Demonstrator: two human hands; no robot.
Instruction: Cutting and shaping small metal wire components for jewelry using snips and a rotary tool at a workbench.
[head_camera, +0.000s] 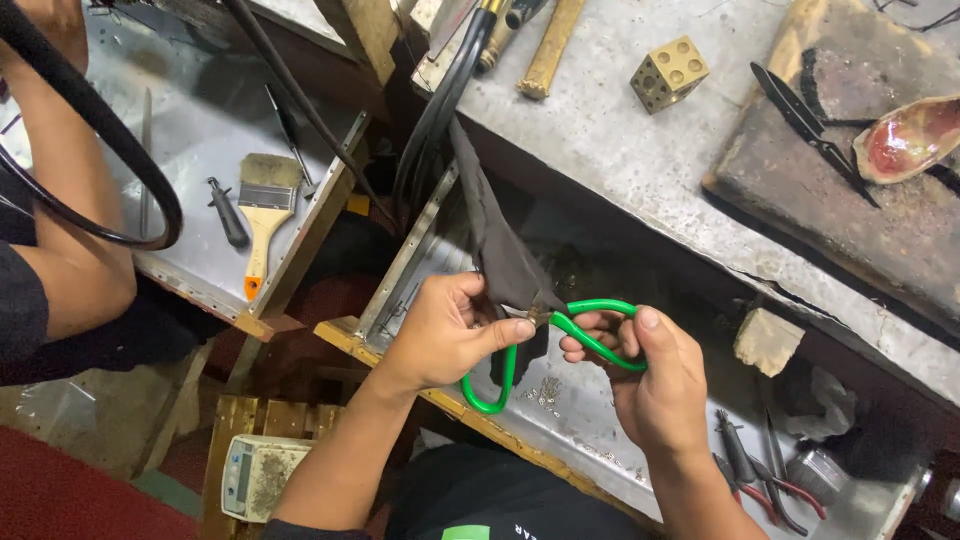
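My right hand (655, 385) grips the green-handled scissors (580, 335), fingers through the upper loop, thumb on top. My left hand (445, 330) pinches something small at the scissor blades, right beside the hanging edge of a dark cloth (495, 245). The cloth drapes down from the bench edge into the metal tray (570, 410) below. The blades are mostly hidden between my fingers and the cloth. Small metal snippings lie in the tray under my hands.
A brass dapping block (669, 72), black shears (810, 130) and a reddish shell-like dish (910, 138) lie on the bench. Pliers (750, 470) rest in the tray at right. Another person's arm (65, 230) is at left, near a brush (265, 215), black hoses and a scale (255, 475).
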